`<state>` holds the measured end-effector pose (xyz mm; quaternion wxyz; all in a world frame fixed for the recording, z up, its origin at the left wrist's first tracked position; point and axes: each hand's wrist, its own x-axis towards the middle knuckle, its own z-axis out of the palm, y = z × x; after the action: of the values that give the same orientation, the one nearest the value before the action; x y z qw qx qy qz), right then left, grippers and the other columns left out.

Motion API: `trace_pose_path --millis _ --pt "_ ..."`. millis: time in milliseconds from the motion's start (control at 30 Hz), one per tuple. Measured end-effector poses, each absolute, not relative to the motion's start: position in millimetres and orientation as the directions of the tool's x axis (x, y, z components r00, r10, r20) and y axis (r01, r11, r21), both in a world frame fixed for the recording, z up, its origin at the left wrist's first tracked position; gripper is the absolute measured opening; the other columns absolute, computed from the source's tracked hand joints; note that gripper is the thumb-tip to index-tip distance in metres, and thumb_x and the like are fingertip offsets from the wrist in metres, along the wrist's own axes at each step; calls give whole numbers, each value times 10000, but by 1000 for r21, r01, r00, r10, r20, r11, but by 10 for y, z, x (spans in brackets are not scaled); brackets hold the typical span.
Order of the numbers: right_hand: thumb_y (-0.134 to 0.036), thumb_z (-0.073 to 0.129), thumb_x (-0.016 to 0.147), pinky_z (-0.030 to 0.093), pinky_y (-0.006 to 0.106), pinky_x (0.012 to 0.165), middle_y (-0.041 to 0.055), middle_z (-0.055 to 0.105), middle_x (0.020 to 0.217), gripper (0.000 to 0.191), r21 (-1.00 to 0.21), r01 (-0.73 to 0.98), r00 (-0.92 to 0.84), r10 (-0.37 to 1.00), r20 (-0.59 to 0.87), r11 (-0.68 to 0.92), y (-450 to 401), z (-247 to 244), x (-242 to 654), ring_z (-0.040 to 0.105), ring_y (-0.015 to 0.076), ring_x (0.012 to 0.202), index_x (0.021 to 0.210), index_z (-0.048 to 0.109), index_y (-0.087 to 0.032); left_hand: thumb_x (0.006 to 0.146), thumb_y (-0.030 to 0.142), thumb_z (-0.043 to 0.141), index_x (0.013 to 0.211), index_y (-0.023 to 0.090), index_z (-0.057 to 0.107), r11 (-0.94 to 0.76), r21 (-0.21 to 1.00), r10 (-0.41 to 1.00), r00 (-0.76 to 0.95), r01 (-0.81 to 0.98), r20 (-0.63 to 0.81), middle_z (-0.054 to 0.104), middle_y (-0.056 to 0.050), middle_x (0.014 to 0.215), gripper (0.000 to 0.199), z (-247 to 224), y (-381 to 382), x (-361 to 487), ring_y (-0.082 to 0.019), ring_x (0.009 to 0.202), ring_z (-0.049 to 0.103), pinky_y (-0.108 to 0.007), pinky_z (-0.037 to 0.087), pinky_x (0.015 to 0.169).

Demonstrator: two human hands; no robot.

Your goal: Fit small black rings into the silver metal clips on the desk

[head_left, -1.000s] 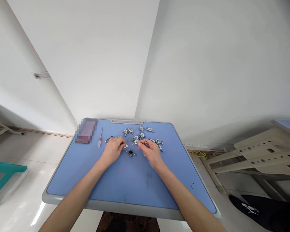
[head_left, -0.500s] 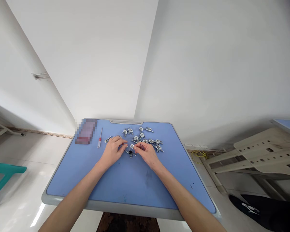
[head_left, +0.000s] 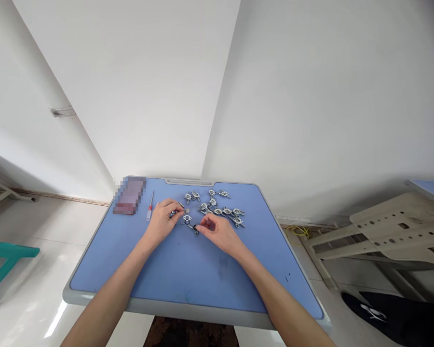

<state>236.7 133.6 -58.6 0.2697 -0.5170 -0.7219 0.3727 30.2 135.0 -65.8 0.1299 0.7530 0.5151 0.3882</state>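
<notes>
My left hand (head_left: 164, 218) is closed in a pinch on a small round metal piece (head_left: 187, 210), held just above the table. Below it lies a silver part with a dark ring (head_left: 187, 220), flat on the blue top. My right hand (head_left: 217, 231) has its thumb and fingertips on a small black round part (head_left: 195, 227), its other fingers curled in. Beside that black part, a metal piece with a small eyelet (head_left: 196, 233) shows by the thumb. Some small parts behind my left fingers are partly hidden.
Several silver metal fittings (head_left: 226, 211) lie in a loose group beyond my right hand, with two more (head_left: 191, 196) at the back. A screwdriver (head_left: 150, 206) with a clear handle and a blurred-out flat item (head_left: 129, 195) lie left on the blue table (head_left: 173, 279).
My left hand has drawn back slightly left, uncovering the silver part, and now pinches a small round piece. My right fingers have moved down from a pale ring onto the black part.
</notes>
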Motion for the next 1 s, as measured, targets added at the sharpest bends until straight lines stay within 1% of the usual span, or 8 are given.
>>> trace_pose_path --millis 133,267,400,567,667,800,933,1000 --pt "-305 630 721 298 251 523 -24 567 625 121 -652 709 -366 931 -14 269 1307 -583 2349 474 128 552 782 586 -211 852 152 581 810 203 625 -464 538 869 245 704 429 634 -15 957 79 -692 1348 333 -169 910 581 -321 386 818" --pt "-293 609 749 277 258 515 -12 583 611 85 -590 751 -379 925 -17 296 1311 -586 2340 486 135 539 741 578 -214 858 145 567 797 191 618 -527 426 841 378 736 388 630 -18 965 93 -752 1333 409 -163 865 578 -345 362 813" --pt "-291 608 760 280 263 519 -6 603 618 81 -575 762 -368 930 -5 298 1311 -591 2338 505 142 542 733 585 -218 868 140 534 794 189 617 -550 347 822 418 760 388 622 -30 950 121 -789 1336 421 -173 858 568 -356 362 811" --pt "-310 594 782 305 268 535 2 626 646 97 -577 772 -335 942 -12 267 1297 -606 2303 538 157 571 754 588 -217 870 137 515 791 181 618 -523 297 827 392 798 404 616 -47 947 137 -845 1367 398 -184 852 567 -359 370 794" --pt "-307 574 793 327 266 552 2 642 685 93 -608 750 -339 941 -14 261 1300 -603 2316 553 159 594 816 597 -219 870 136 508 851 188 630 -513 286 825 372 810 426 616 -53 979 134 -851 1365 395 -195 903 567 -366 374 807" --pt "-280 595 763 339 260 567 -5 637 704 143 -627 728 -372 928 -24 276 1321 -583 2385 553 158 618 891 596 -217 849 117 490 973 208 625 -521 316 810 343 793 475 605 -55 1030 205 -778 1313 419 -200 949 562 -376 383 839" --pt "-211 577 751 316 251 553 -5 610 675 46 -591 741 -411 911 -25 318 1337 -582 2406 528 144 594 788 604 -208 842 222 550 1039 224 600 -606 316 773 448 730 450 585 -71 1099 204 -714 1246 489 -218 997 547 -412 379 909" --pt "-176 549 750 304 245 542 -6 599 663 60 -588 738 -424 906 -19 332 1339 -588 2397 513 137 584 752 601 -205 850 262 562 1027 224 590 -650 298 747 515 699 421 583 -73 1132 184 -720 1232 529 -220 1019 545 -444 348 971"
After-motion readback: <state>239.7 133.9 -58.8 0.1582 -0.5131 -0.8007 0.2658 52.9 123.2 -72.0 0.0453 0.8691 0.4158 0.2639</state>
